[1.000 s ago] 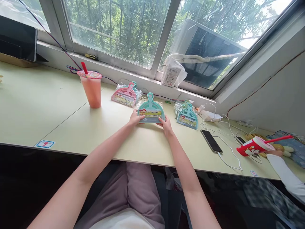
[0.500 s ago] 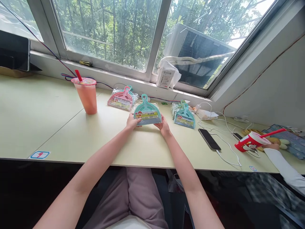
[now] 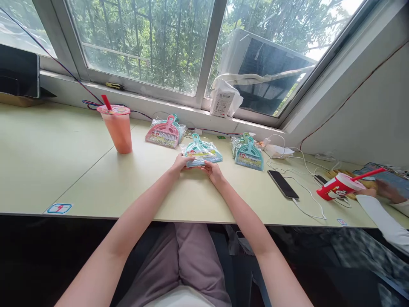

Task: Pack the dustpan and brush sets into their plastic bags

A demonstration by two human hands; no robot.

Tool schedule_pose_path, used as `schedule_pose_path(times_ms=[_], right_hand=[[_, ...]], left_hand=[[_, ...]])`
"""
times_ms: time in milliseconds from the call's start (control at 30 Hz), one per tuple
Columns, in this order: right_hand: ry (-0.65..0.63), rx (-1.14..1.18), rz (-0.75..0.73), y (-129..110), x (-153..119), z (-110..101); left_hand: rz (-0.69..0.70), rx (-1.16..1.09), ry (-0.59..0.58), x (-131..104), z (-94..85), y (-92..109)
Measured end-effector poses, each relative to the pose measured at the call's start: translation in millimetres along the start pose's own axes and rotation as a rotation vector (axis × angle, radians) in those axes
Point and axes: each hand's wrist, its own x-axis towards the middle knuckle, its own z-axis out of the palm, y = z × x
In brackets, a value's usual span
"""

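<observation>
Both of my hands grip a teal mini dustpan and brush set (image 3: 202, 152) in clear plastic wrap, low over the table in front of me, its handle pointing away. My left hand (image 3: 182, 163) pinches its left lower corner, thumb on top. Along the front edge, right of the middle, my right hand (image 3: 214, 171) is closed on it, fingers partly underneath. To the left lie wrapped dustpan sets with a pink one (image 3: 166, 131) on top. More wrapped sets, a teal one (image 3: 249, 156) in front, lean together on the right.
A cup of orange-pink drink (image 3: 118, 132) stands left. At right are a phone (image 3: 283, 184) on a white cable and a tilted red cup (image 3: 340, 186) near another person's hands. A wrapped white box (image 3: 221, 102) rests on the sill.
The held dustpan set has tipped back flatter. My right hand has slid from its right corner to the front edge. The other person's second hand has appeared at the far right.
</observation>
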Motion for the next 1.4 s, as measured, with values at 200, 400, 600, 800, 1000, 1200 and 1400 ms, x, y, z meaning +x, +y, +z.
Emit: schedule_pose_path(times_ms=[200,400,600,800,1000,1200,1400], right_hand=[[0.314,0.13,-0.02,-1.3,24.6,-33.6],[0.435,0.16,0.094,-23.2,72.8,-74.1],[0.432,-0.064,0.199,-40.9,114.0,-77.5],[0.407,-0.36,0.25,-48.6,117.5,-76.5],[0.385,-0.716,0.071,-41.9,107.0,-45.1],[0.143,-0.805,-0.054,0.8,122.4,66.7],[0.142,-1.023,-0.18,26.1,134.8,141.3]], left_hand=[[0.035,-0.029,0.254,10.7,-19.9,5.4],[0.124,0.159,0.331,11.4,-31.8,5.8],[0.145,0.22,0.253,10.7,-31.5,0.9],[0.149,0.288,0.241,13.1,-31.6,-1.1],[0.17,0.247,0.258,9.9,-28.4,-0.1],[0.288,0.228,0.45,8.8,-38.3,5.1],[0.162,0.11,0.433,13.1,-46.6,4.1]])
